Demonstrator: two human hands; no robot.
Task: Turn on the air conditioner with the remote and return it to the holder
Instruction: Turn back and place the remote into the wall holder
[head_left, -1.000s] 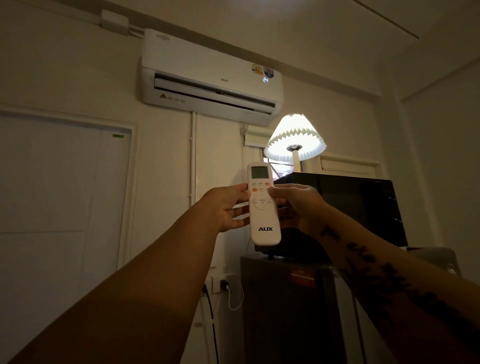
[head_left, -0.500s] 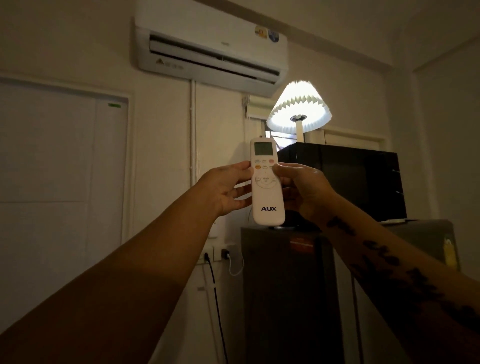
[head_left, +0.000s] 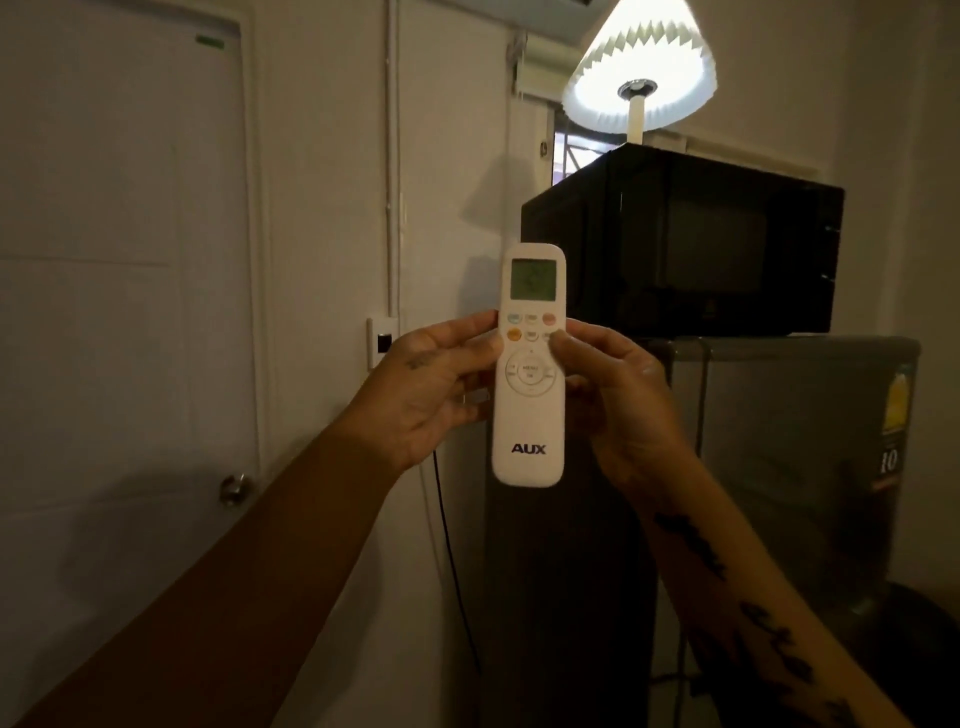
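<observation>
Dim room: microwave (head_left: 691, 239) atop fridge (head_left: 795, 467), lamp (head_left: 641, 62) lit.

The remote (head_left: 529, 366) is a slim white handset with rounded ends, held upright with its face turned toward the camera and its display end uppermost. A small greenish-grey screen is set near the top; what it shows cannot be read. Below the screen two rows of small buttons are seen, among them a pale blue one, a reddish one and an orange one, and beneath them a round white control pad. The letters AUX are printed in dark blue near the lower end. The handset is gripped at its middle from both sides, while its top and bottom are left free in mid-air.
</observation>
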